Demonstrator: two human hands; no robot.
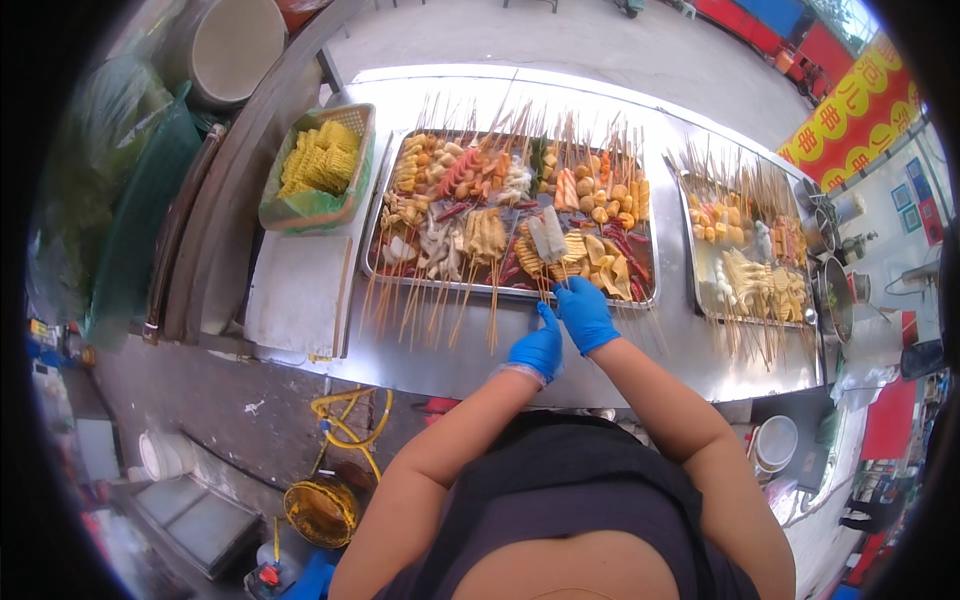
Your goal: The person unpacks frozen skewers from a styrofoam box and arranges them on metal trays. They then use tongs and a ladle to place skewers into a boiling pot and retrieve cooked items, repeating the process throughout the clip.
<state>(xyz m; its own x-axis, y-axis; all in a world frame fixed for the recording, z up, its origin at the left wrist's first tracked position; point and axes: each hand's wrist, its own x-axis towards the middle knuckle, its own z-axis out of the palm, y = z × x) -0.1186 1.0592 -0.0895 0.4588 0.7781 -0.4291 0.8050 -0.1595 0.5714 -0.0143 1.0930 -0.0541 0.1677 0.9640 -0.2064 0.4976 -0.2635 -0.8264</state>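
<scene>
Both my hands wear blue gloves at the near edge of a metal tray (pixel 372 245) full of skewered food in broth. My right hand (pixel 585 315) has its fingers closed on skewer sticks below two pale whitish pieces (pixel 547 235). My left hand (pixel 537 345) is just left of it and lower, fingers closed around stick ends. Ridged yellow slices (pixel 574 247) and tan folded pieces (pixel 485 235) lie near my hands. A second tray (pixel 750 275) of skewers stands to the right.
A basket (pixel 355 125) of yellow noodle blocks and a white board (pixel 297 295) are at the left on the steel table (pixel 450 365). Pots (pixel 833 290) are at the far right. A yellow hose (pixel 350 430) and buckets (pixel 165 452) are below.
</scene>
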